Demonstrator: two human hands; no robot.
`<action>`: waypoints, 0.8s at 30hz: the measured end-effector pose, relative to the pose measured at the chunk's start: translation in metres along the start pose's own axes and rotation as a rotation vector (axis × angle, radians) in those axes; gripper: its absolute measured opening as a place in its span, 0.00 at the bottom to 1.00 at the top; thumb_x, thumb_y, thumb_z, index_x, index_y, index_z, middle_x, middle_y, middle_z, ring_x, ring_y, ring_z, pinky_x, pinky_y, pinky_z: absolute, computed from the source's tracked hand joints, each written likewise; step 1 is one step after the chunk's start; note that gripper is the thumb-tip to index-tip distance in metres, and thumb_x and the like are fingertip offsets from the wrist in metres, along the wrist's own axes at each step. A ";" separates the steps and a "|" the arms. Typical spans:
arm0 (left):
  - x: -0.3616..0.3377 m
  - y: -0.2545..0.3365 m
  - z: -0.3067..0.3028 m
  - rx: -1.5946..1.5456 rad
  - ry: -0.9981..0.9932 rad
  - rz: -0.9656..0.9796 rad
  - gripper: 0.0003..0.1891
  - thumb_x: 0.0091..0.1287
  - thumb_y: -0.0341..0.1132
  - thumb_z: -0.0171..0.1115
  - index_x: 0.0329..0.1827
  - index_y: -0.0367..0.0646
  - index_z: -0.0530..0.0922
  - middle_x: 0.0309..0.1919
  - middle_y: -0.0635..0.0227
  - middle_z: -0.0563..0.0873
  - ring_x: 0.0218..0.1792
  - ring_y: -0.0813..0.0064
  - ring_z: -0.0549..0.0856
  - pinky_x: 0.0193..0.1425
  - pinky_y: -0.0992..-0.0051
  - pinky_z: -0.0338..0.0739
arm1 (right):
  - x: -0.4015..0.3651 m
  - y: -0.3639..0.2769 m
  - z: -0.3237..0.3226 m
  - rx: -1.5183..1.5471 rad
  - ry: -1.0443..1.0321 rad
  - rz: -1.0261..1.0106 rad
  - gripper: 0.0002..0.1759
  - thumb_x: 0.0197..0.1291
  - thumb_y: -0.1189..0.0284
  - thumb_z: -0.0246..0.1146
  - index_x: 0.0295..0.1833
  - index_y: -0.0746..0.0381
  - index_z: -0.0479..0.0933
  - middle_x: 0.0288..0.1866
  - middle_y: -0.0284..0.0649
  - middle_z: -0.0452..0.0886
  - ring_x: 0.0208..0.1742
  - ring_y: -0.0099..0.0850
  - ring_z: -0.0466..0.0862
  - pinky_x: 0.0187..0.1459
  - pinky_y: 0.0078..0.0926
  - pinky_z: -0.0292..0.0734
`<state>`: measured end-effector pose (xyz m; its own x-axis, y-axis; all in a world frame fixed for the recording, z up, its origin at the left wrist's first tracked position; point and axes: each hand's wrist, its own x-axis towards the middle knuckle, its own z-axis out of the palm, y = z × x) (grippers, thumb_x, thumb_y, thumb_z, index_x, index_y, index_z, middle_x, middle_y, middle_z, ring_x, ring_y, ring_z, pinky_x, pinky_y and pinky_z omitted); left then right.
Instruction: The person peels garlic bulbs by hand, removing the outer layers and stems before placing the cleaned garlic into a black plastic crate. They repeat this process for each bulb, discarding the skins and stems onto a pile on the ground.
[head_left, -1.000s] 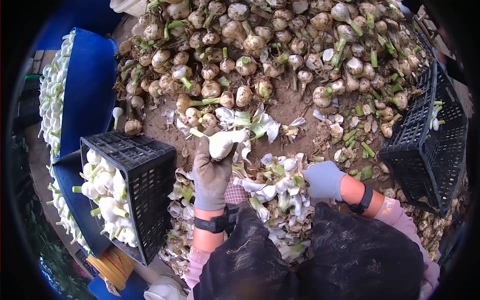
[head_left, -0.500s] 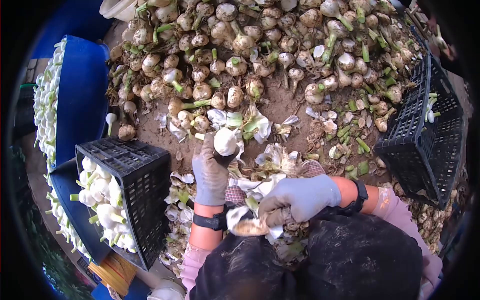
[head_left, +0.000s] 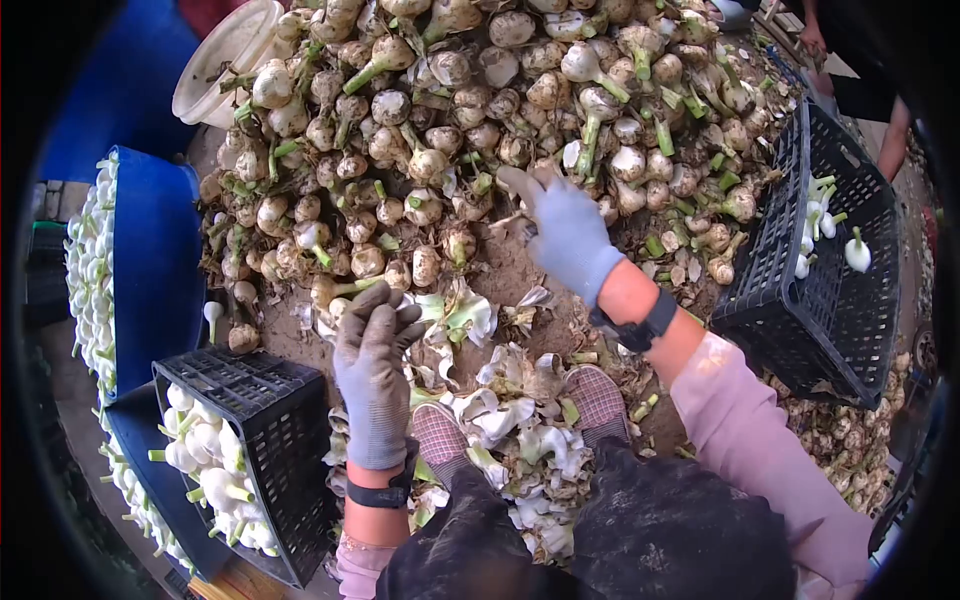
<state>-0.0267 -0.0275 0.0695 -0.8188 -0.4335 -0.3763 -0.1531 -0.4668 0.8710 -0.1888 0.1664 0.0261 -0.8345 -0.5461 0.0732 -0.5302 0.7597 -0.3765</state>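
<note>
Fingers: left hand (head_left: 375,385) spread, empty | right hand (head_left: 568,235) open, at garlic pile (head_left: 440,110) edge

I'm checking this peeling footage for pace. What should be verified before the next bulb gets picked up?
1. Left hand free: ok, open and empty above the peels.
2. Right hand at the unpeeled pile: ok, fingers stretched onto the bulbs, nothing gripped yet.
3. Left crate near the left hand: ok, right beside it.
4. Room left among its peeled bulbs: cannot tell.
5. Gloves on both hands: ok.
</note>
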 end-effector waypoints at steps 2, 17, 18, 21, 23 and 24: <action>0.003 -0.019 0.007 0.121 -0.049 -0.126 0.18 0.72 0.31 0.58 0.62 0.36 0.72 0.51 0.59 0.82 0.47 0.70 0.84 0.54 0.72 0.80 | 0.035 0.000 0.039 -0.109 0.107 -0.042 0.29 0.52 0.80 0.60 0.62 0.51 0.73 0.49 0.49 0.79 0.49 0.48 0.81 0.53 0.39 0.77; -0.003 -0.045 0.009 0.761 -0.220 0.253 0.36 0.43 0.34 0.81 0.57 0.40 0.73 0.50 0.55 0.81 0.53 0.60 0.82 0.58 0.67 0.75 | -0.052 -0.057 -0.012 1.141 -0.597 0.467 0.17 0.69 0.64 0.62 0.51 0.67 0.80 0.35 0.33 0.85 0.34 0.17 0.78 0.35 0.22 0.76; -0.004 -0.048 0.004 0.742 -0.217 0.216 0.36 0.42 0.34 0.81 0.57 0.40 0.74 0.50 0.56 0.81 0.53 0.60 0.82 0.59 0.68 0.75 | -0.054 -0.057 -0.007 1.137 -0.599 0.456 0.16 0.69 0.65 0.61 0.51 0.68 0.80 0.35 0.34 0.85 0.35 0.18 0.78 0.36 0.23 0.77; -0.015 -0.049 -0.003 0.794 -0.141 0.262 0.35 0.42 0.32 0.81 0.56 0.38 0.74 0.50 0.58 0.81 0.53 0.62 0.82 0.59 0.69 0.75 | -0.068 -0.067 -0.003 1.197 -0.559 0.386 0.14 0.71 0.69 0.58 0.50 0.69 0.79 0.35 0.34 0.85 0.37 0.18 0.78 0.40 0.24 0.76; -0.016 -0.051 -0.012 0.726 -0.189 0.167 0.37 0.41 0.27 0.79 0.58 0.38 0.72 0.50 0.61 0.80 0.50 0.70 0.80 0.57 0.72 0.76 | -0.078 -0.071 0.003 1.294 -0.503 0.416 0.12 0.67 0.72 0.58 0.48 0.69 0.79 0.32 0.39 0.85 0.34 0.26 0.82 0.39 0.30 0.78; -0.017 -0.053 -0.016 0.655 -0.238 0.074 0.40 0.41 0.22 0.78 0.61 0.37 0.69 0.50 0.63 0.79 0.48 0.77 0.79 0.55 0.76 0.76 | -0.082 -0.066 0.012 1.298 -0.511 0.419 0.12 0.67 0.72 0.58 0.48 0.69 0.79 0.32 0.39 0.85 0.34 0.26 0.82 0.39 0.30 0.78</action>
<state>0.0043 -0.0082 0.0248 -0.9274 -0.2302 -0.2948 -0.3333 0.1508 0.9307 -0.0832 0.1566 0.0340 -0.6004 -0.6430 -0.4755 0.4710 0.1962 -0.8600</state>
